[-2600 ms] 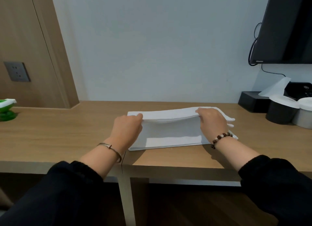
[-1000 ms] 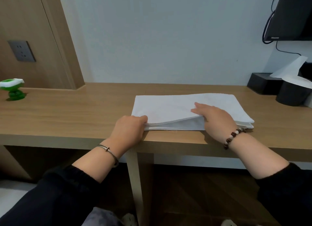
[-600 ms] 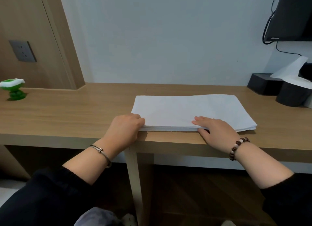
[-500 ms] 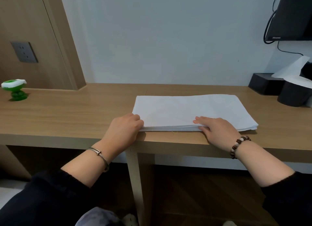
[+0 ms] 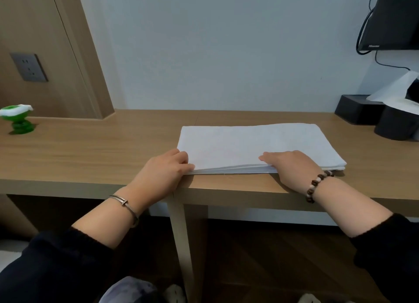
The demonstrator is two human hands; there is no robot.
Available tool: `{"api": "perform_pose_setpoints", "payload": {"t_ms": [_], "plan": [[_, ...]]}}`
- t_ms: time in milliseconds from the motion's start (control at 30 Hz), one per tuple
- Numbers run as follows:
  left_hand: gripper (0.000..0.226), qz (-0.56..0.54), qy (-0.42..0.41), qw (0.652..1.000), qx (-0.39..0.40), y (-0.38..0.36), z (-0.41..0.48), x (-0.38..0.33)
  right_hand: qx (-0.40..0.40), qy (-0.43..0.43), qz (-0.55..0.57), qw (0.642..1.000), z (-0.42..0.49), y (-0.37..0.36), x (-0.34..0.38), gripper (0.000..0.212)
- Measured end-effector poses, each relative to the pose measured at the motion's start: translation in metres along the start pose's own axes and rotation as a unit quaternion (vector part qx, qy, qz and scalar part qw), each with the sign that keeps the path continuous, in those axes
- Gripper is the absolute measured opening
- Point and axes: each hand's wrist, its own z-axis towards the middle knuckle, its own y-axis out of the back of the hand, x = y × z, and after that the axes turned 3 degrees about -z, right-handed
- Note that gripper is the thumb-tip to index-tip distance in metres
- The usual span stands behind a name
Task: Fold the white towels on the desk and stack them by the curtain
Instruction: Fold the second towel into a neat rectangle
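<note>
Lying flat near the front edge of the pale wood-grain surface [image 5: 90, 148], the white towel [image 5: 249, 144] is folded into a long, smooth rectangle several layers thick, with its stacked edges showing along the near side. The left hand [image 5: 165, 170] has curled fingers closed on the near-left corner, thumb against the layered edge. The right hand [image 5: 290, 164] rests on the near edge farther right, fingers straight and pointing left, gripping nothing. A metal bangle [image 5: 123, 203] (thin, silver-coloured) circles the left wrist, and a bead bracelet [image 5: 317, 186] in brown and cream circles the right. At far right a black rectangular box [image 5: 356, 110] holds a white tissue [image 5: 394, 87] poking upward, and just beside it stands a round dark tub [image 5: 396, 127] capped in white. A glossy green ornament [image 5: 18, 120] sits far left. The lettering on the black screen [image 5: 392, 17] is too small to read.
</note>
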Motion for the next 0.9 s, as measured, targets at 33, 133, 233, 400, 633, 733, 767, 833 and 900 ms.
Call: {"api": "perform_pose_setpoints", "payload": {"t_ms": [33,133,233,400,633,733,767,833,900], "plan": [[0.022,0.010,-0.004,1.000,0.004,0.001,0.003,0.000,0.005,0.007,-0.009,1.000,0.001,0.000,-0.001,0.058],[0.016,-0.016,-0.013,1.000,0.005,0.001,0.020,-0.007,0.016,0.010,-0.016,1.000,0.002,0.002,0.000,0.058],[0.037,-0.085,0.003,0.996,0.031,-0.011,0.047,-0.026,0.010,0.015,-0.012,1.000,0.002,0.006,0.007,0.060],[0.040,-0.198,0.045,0.973,0.110,-0.029,0.080,-0.046,-0.014,0.054,0.019,0.998,0.001,0.006,0.025,0.054],[0.051,-0.199,0.069,0.971,0.116,-0.030,0.073,-0.034,0.078,-0.052,0.043,0.995,-0.011,0.014,-0.021,0.065],[0.061,-0.150,0.070,0.984,0.069,-0.020,0.086,-0.029,0.014,-0.099,0.021,0.995,-0.003,0.030,-0.031,0.066],[0.065,-0.131,0.068,0.988,0.049,-0.017,0.089,-0.028,-0.054,-0.102,0.012,0.993,-0.001,0.031,-0.032,0.067],[0.067,-0.098,0.047,0.993,0.044,-0.017,0.088,-0.031,-0.116,-0.080,-0.017,0.990,-0.003,0.028,-0.035,0.068],[0.060,-0.091,0.025,0.992,0.081,-0.024,0.080,-0.035,-0.051,-0.030,-0.039,0.997,-0.010,0.019,-0.038,0.071]]}}
